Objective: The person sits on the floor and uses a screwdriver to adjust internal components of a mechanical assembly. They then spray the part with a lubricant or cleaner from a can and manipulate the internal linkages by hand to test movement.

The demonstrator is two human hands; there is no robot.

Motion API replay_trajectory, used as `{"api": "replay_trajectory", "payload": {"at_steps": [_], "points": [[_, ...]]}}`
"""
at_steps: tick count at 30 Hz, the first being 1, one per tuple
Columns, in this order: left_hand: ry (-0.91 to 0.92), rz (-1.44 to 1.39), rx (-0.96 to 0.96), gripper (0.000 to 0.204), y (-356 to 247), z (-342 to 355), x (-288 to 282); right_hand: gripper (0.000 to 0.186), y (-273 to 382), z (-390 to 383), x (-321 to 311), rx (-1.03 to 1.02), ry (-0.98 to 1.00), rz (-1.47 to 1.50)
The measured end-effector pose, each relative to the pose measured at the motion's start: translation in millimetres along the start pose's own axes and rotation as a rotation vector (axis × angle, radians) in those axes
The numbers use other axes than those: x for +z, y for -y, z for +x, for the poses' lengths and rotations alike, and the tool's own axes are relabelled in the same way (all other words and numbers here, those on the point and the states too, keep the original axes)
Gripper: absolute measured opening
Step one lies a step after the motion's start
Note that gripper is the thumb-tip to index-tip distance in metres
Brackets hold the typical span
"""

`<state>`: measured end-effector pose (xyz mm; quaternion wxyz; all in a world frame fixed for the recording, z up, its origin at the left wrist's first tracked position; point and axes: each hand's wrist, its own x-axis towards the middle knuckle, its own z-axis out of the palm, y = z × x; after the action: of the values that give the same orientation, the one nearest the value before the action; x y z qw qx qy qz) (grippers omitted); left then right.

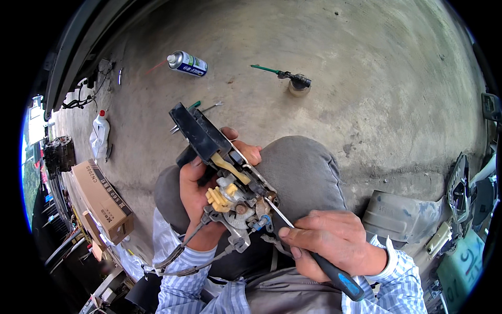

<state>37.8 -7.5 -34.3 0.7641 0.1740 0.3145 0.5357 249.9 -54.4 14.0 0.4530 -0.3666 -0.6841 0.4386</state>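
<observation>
Gripping black plastic/metal mech assy (227,167) w/ L hand (192,194), w/ fingers curled part-way round to far side; held tilted betw. grey-trousered knees (303,170). Clasping screwdriver (340,276) by its handle in closed R hand (334,240), w/ tip at assy's lower R edge; can't tell if touching.

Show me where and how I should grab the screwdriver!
Probably best by its thick black-and-blue handle, coming from the person's right, as the right hand grips it. The handle slants out toward that side and toward the person, chunky enough to grip; the metal shaft is thin and points into the mechanism.
</observation>
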Motion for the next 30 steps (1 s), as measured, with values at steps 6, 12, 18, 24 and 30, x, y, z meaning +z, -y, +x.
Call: {"api": "replay_trajectory", "payload": {"at_steps": [6,12,18,24,30], "points": [[0.013,0.007,0.018,0.058,1,2,5,0.028,-2,-6,4,-0.009,-0.036,0.048],[-0.031,0.054,0.012,0.055,0,1,4,0.03,-4,-13,7,0.019,-0.048,0.076],[-0.014,0.05,0.026,0.056,2,1,9,0.029,-5,-10,7,0.03,-0.072,0.097],[-0.005,0.075,0.017,0.059,1,2,9,0.029,-9,-6,1,0.056,-0.069,0.14],[0.055,0.097,0.009,0.063,1,3,6,0.026,-10,-6,-4,0.07,-0.062,0.198]]}}
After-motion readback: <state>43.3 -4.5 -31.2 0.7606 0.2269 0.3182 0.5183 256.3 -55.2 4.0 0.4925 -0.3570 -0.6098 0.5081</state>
